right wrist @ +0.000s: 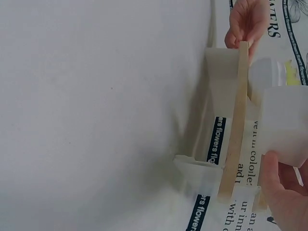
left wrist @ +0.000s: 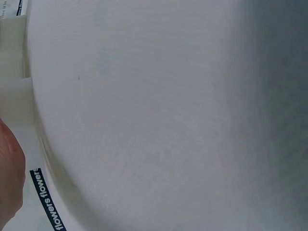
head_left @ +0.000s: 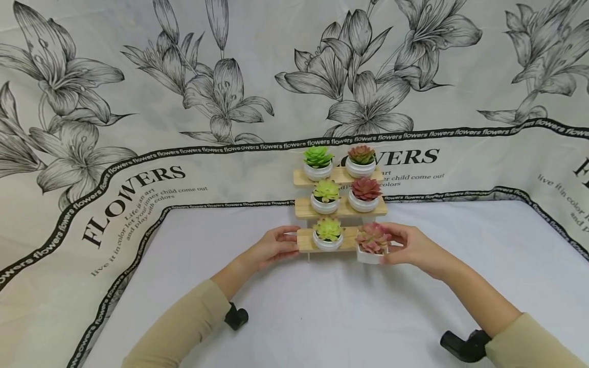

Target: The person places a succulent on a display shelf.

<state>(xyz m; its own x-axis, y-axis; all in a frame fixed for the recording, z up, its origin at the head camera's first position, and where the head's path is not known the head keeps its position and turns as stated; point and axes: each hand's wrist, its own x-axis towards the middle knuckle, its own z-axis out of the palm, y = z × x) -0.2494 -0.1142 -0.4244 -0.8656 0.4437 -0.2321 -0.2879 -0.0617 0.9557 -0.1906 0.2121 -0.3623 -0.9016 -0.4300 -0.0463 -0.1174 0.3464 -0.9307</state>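
Observation:
In the head view my left hand (head_left: 277, 246) grips the left end of the lowest board of a three-tier wooden plant stand (head_left: 348, 236). My right hand (head_left: 414, 248) holds a pink succulent in a white angular pot (head_left: 371, 258) at that board's right end. The right wrist view shows this pot (right wrist: 285, 122) apart from the board's edge (right wrist: 236, 139), thumb against its side. Beside it on the lowest tier sits a light green succulent (head_left: 327, 230) in a round white pot. Only a sliver of a hand (left wrist: 10, 168) shows in the left wrist view.
The middle tier bears a yellow-green succulent (head_left: 325, 190) and a dark red one (head_left: 365, 189). Up top stand a bright green one (head_left: 317, 157) and a reddish-green one (head_left: 361, 155). A white cloth (head_left: 294, 317) covers the table; a flower-printed cloth (head_left: 257, 174) hangs behind.

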